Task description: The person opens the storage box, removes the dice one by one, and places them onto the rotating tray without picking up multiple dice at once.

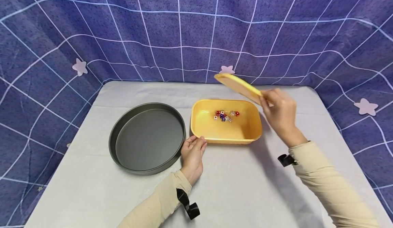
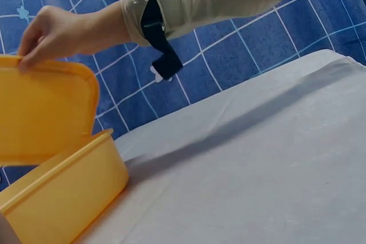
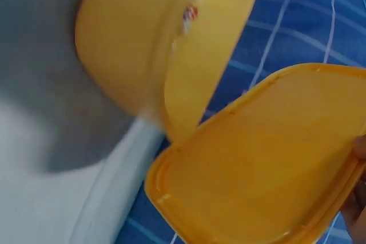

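A yellow plastic container (image 1: 227,140) stands uncovered on the table, with several small red, white and blue dice (image 1: 223,116) on its floor. My left hand (image 1: 193,156) holds the container at its near left corner. In my right hand (image 1: 280,113) is the yellow lid (image 1: 239,85), gripped by its edge and tilted above the container's right end. The left wrist view shows the lid (image 2: 46,107) raised beside the container's wall (image 2: 80,198). From the right wrist, the lid's broad face (image 3: 257,158) fills the lower right, and only a little of that hand shows.
A round dark grey pan (image 1: 150,137) lies left of the container, close to my left hand. White cloth (image 1: 233,187) covers the table. A blue curtain (image 1: 196,33) with white lines and stars hangs behind and at both sides.
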Demonstrator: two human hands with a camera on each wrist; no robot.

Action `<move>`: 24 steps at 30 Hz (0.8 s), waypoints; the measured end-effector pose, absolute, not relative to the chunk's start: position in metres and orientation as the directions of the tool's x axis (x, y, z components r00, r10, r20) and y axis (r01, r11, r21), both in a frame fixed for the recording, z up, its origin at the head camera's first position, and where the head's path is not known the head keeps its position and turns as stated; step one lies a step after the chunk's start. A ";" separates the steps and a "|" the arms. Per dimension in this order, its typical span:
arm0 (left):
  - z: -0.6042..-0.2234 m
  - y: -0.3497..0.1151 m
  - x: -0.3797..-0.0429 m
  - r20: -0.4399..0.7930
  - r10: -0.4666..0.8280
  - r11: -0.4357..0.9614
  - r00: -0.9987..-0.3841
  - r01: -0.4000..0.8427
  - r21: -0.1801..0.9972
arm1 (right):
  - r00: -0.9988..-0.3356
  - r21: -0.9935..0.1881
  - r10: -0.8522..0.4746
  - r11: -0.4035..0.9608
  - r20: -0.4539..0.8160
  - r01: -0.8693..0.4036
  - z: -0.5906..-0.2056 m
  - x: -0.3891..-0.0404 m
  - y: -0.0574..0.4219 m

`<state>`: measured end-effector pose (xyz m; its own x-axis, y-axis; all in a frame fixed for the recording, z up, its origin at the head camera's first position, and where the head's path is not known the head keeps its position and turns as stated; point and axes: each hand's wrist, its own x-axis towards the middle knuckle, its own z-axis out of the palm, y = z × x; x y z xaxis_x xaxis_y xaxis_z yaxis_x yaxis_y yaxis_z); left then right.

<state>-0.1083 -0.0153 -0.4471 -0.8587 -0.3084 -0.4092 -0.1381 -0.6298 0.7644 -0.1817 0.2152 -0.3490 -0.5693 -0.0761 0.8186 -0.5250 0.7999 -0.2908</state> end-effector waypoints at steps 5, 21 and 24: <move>-0.448 -0.015 -0.109 -0.411 -0.309 -0.629 -0.858 -0.140 0.765 | -0.636 -0.477 0.153 0.795 0.756 -0.376 -0.336 -0.185 0.248; -0.448 -0.016 -0.109 -0.417 -0.310 -0.607 -0.854 -0.160 0.778 | -0.893 -0.875 0.407 0.340 -0.192 0.344 -0.358 -0.185 0.373; -0.448 -0.016 -0.109 -0.416 -0.309 -0.605 -0.855 -0.160 0.780 | -0.888 -0.850 0.342 0.323 -0.306 0.417 -0.377 -0.185 0.388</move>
<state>-0.1091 -0.0157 -0.4478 -0.8553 -0.3089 -0.4160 -0.1605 -0.6054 0.7795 -0.1848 0.3880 -0.3771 -0.8884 0.3417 -0.3065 0.4172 0.3226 -0.8496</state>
